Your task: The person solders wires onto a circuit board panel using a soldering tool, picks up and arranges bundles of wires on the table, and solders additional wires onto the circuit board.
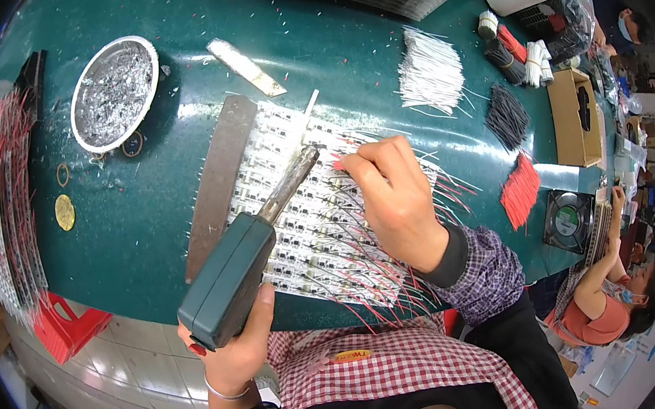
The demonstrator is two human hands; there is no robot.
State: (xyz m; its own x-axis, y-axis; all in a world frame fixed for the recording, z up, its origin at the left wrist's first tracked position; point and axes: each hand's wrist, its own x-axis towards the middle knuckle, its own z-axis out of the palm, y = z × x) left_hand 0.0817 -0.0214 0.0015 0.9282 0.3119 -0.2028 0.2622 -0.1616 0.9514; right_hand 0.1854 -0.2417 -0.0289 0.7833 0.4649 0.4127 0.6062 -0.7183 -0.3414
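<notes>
My left hand (240,356) is closed around the handle of a dark green soldering gun (231,276). The gun's metal tip slants up and right over a white panel of small circuit boards (287,241). Rows of black, red and white wires stick out from the panel's right side. My right hand (400,204) is above that side, thumb and forefinger pinched on a short red wire (337,164) close to the tip. Whether tip and wire touch cannot be made out. Along the panel's left edge lies a flat brown bar (220,184).
A round bowl of solder scraps (115,95) stands at the far left. Bundles of white wires (429,72), black wires (506,115) and red wires (521,190) lie right, near a fan (569,216). Wired panels (3,193) stand at the left edge. A co-worker (609,302) sits right.
</notes>
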